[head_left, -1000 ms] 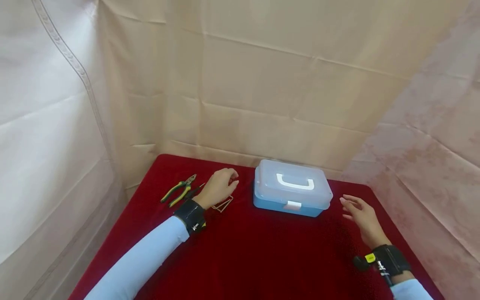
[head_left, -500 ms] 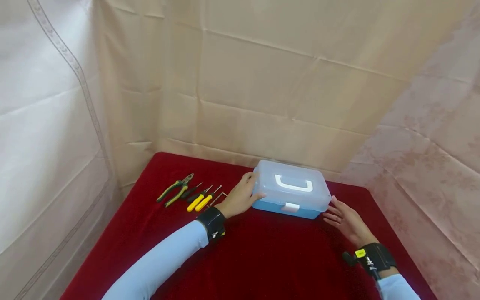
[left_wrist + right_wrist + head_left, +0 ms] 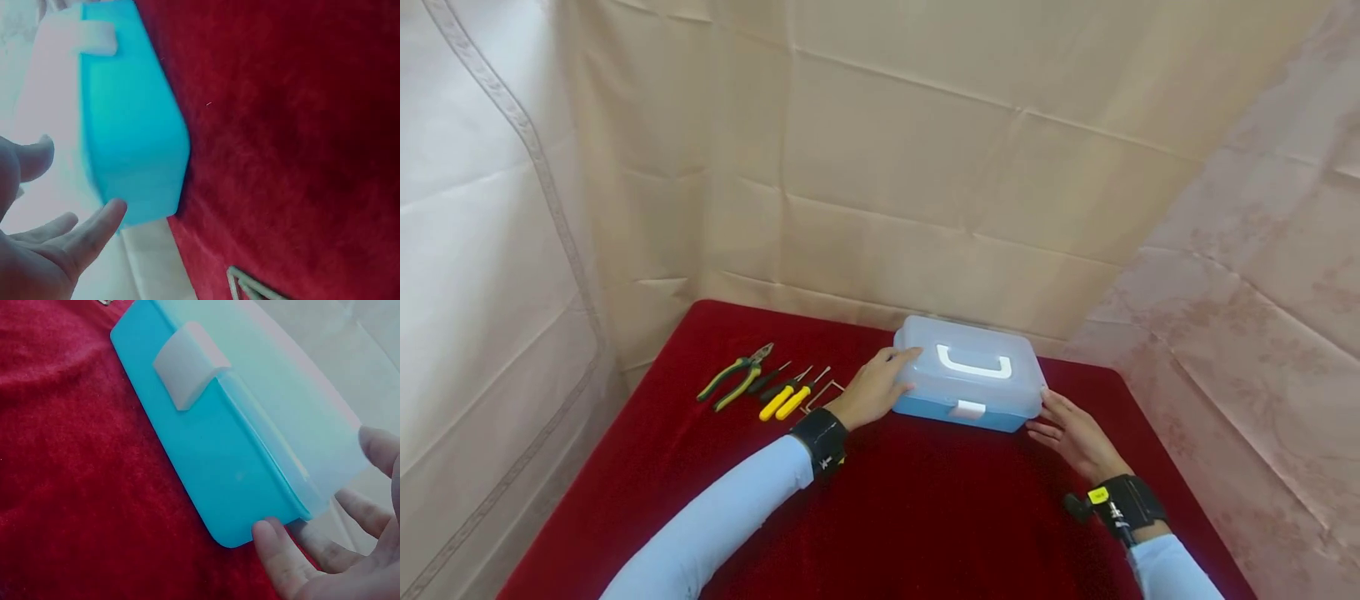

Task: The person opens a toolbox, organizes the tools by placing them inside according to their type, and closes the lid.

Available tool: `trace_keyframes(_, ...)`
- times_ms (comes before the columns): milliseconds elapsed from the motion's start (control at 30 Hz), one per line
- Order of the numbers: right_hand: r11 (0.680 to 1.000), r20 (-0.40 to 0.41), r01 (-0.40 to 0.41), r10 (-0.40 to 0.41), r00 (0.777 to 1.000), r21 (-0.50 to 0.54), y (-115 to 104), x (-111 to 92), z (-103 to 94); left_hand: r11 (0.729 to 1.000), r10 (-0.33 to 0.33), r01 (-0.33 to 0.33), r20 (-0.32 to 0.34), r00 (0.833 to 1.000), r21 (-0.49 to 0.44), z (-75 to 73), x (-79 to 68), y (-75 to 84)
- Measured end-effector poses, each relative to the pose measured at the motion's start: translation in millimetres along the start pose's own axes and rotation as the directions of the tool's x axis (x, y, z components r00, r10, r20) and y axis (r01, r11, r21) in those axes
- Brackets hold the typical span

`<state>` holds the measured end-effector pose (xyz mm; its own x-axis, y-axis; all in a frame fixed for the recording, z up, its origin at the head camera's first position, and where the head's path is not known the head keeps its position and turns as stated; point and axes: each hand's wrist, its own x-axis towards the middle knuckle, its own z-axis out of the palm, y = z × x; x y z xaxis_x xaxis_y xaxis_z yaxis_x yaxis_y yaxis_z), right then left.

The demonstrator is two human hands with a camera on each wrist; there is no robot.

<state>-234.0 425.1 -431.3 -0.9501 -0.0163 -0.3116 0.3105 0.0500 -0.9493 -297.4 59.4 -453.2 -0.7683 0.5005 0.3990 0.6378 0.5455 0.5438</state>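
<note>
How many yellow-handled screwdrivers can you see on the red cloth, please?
2: the left yellow-handled screwdriver lies nearer the green-and-yellow pliers; the right yellow-handled screwdriver lies beside it, nearer the left hand. Others could be hidden beneath that hand.

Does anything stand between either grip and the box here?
Nothing visible does. The left grip is at the left end of the box, the right grip at its right end. The pliers and screwdrivers lie left of the left grip, away from the box.
</note>
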Motion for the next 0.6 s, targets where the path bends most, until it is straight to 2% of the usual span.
trace_keyframes(200,0.999,-0.031,0.010,-0.011,0.999,-0.048,-1,5,-1.1,0.998,-0.031,0.033,0.036,0.999,-0.050,-6.3,6.0,-3.4)
trace_keyframes(400,0.998,-0.053,0.011,-0.014,0.998,-0.054,-2,8,-0.3,0.999,-0.024,0.028,0.099,0.995,-0.037,-2.1,10.2,-6.5)
trace_keyframes(600,0.999,-0.055,0.014,-0.016,0.998,-0.031,-1,7,2.7,0.997,-0.008,0.014,0.080,0.997,-0.076,1.9,11.6,-10.1)
